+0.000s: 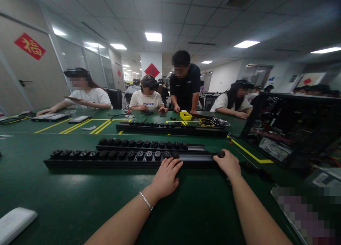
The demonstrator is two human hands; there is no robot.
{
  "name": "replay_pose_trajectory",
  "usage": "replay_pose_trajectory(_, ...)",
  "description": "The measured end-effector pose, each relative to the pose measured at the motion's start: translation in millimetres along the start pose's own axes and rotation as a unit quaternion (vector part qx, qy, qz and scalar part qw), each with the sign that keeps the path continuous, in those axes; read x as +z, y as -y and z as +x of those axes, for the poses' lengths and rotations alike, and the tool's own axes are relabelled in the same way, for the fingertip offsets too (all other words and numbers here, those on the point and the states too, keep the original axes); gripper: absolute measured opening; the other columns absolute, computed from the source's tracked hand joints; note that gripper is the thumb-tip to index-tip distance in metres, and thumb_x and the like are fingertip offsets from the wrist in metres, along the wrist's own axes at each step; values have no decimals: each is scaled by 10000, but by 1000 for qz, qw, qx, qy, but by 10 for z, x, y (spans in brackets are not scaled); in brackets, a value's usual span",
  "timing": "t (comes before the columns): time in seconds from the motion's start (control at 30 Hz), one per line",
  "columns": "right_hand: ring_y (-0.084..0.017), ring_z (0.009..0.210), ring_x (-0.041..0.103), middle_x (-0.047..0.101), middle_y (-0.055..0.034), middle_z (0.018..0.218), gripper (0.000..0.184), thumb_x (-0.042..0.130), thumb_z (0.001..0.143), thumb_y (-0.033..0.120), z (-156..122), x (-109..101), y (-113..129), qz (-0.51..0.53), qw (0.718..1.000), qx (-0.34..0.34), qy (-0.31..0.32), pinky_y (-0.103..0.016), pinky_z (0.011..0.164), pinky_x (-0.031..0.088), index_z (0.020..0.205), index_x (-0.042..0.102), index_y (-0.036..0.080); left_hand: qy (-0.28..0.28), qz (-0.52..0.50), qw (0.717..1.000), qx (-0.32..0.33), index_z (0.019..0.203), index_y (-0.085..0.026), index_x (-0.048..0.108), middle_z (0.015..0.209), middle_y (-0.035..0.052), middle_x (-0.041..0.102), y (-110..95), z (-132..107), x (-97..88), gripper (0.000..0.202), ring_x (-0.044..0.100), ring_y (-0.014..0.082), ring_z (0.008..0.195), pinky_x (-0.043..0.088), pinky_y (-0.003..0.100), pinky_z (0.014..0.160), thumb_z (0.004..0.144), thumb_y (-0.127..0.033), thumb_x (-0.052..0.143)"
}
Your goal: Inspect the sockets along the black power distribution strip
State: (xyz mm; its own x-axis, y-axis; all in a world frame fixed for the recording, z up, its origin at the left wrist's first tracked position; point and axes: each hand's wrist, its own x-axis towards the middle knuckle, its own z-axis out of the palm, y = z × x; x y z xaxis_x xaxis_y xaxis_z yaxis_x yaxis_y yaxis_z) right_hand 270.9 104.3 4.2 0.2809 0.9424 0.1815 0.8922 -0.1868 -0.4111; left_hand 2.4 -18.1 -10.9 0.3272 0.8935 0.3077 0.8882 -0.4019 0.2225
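A long black socket rail [87,160] lies across the green table [66,198] in front of me, with several black socket modules set along it. My left hand [165,177] rests on the rail's near edge beside the last module, fingers stretched flat. My right hand [227,163] is curled at the rail's right end, fingertips pinching a small black module [220,154]. A second, shorter rail [149,144] lies just behind the first.
A third rail [170,128] lies farther back. An open black computer case [290,129] stands at the right. A white object [14,223] sits at the near left. Several people sit or stand at the table's far side, near a yellow bin [185,115].
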Motion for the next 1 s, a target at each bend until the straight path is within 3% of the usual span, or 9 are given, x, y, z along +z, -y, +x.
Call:
replay_pose_trajectory(0.63,-304,1048,492,568,-114,1113,524,412,741,398,25,-52,-47,29,999,29,6,-408,791,446,1232,448,217,13,-1,1000,-3,1340,-307,268,1424,-21,304,6,6,-13,637,204,215,1321,139,451,1105,745,-246,487)
replay_pose_trajectory(1.0,-257,959,559,598,-102,1076,494,406,734,351,42,-65,-78,58,998,36,-6,-373,835,428,1203,473,209,19,-1,1000,-5,1341,-310,262,1419,-18,313,-15,8,-43,650,214,219,1317,146,459,1100,737,-247,493)
